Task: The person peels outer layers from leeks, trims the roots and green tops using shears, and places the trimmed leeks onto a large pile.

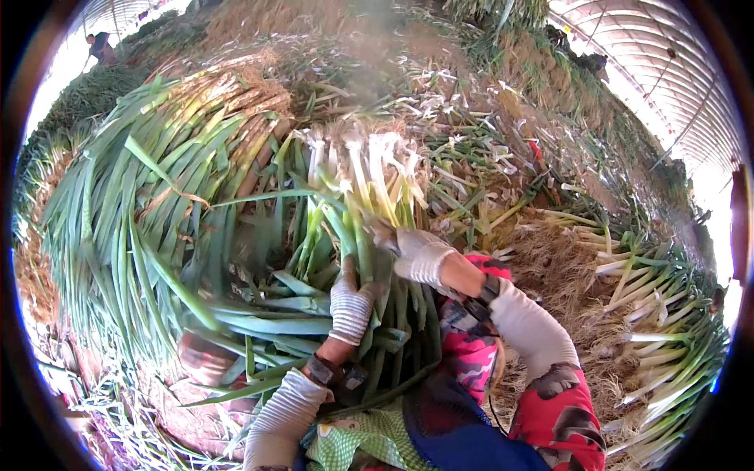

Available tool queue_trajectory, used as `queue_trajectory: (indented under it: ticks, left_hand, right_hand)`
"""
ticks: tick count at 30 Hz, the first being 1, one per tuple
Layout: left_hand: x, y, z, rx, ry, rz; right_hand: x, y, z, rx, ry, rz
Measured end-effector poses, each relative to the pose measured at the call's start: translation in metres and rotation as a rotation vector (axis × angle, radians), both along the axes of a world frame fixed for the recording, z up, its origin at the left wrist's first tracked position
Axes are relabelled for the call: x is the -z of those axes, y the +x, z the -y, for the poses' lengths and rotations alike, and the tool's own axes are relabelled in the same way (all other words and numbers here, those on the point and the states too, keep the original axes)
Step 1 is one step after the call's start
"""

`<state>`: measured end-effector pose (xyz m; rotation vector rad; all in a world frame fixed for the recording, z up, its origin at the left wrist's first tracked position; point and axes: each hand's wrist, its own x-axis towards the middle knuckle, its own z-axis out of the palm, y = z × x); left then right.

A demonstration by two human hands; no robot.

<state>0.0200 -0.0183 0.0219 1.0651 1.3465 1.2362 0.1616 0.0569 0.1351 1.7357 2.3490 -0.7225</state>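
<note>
My left hand [351, 308], in a striped glove with dark fingers, is closed round the green part of a leek [342, 231] in front of my body. To its upper right, my right hand [420, 255] is closed at the leek's stalk, its fingertips slightly blurred. Just beyond both hands lies a bunch of leeks [380, 169] with white shanks and roots pointing away from me. Loose green leaves [294, 323] lie across my lap and under my left wrist.
A big heap of untrimmed leeks [110, 228] fills the left side. At right, a curved row of cleaned leeks [656, 353] lies with roots inward. Leaf scraps [471, 165] litter the soil ahead. Another person [100, 49] is far back left, under an arched roof [652, 55].
</note>
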Motion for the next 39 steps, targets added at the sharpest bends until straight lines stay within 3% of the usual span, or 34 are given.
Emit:
queue_trajectory:
  ticks: [7,8,10,11,13,14,15,16,17,18,23,24,26,29,39]
  left_hand:
    - [-0.026,0.0,0.007,-0.027,0.037,0.026]
    - [0.009,0.001,0.003,-0.02,0.037,0.153]
    - [0.003,-0.003,0.003,-0.005,0.021,-0.062]
    - [0.009,-0.001,0.003,-0.038,0.054,0.028]
    - [0.009,0.005,0.0,-0.074,0.072,0.116]
    - [0.011,0.004,0.003,-0.082,0.043,0.106]
    - [-0.021,-0.003,0.005,0.0,0.055,-0.011]
    - [-0.035,-0.003,0.005,-0.008,0.063,0.103]
    - [-0.006,-0.006,0.004,-0.028,0.053,0.023]
    - [-0.021,-0.009,0.004,-0.005,0.005,0.037]
    - [-0.008,0.0,0.002,-0.085,0.113,0.209]
    - [-0.023,-0.004,0.003,0.025,-0.001,0.263]
    - [-0.003,0.0,0.002,-0.065,0.102,0.039]
    - [-0.002,0.0,0.001,-0.081,0.118,-0.061]
    - [-0.014,-0.003,0.0,-0.063,0.093,-0.174]
  right_hand:
    - [0.003,-0.039,-0.072,0.061,-0.109,0.037]
    - [0.012,-0.042,-0.081,0.066,-0.091,0.036]
    - [0.011,-0.046,-0.087,0.068,-0.112,0.004]
    - [0.023,-0.046,-0.095,0.055,-0.006,0.004]
    - [0.008,-0.048,-0.097,0.178,-0.063,-0.11]
    - [0.025,-0.038,-0.105,0.075,-0.008,-0.2]
    - [0.042,-0.029,-0.113,-0.031,0.045,-0.286]
    - [0.049,-0.03,-0.116,-0.064,0.016,-0.243]
    - [0.056,-0.031,-0.12,-0.098,-0.012,-0.201]
    - [0.018,-0.048,-0.109,0.083,-0.187,0.044]
    - [-0.002,-0.019,-0.034,-0.022,-0.087,0.094]
    - [-0.005,-0.013,-0.022,-0.038,-0.044,0.137]
    - [-0.006,-0.005,-0.018,-0.057,-0.071,0.128]
    - [0.004,-0.002,-0.03,-0.093,-0.015,0.125]
    - [0.018,-0.06,-0.133,0.009,-0.022,0.082]
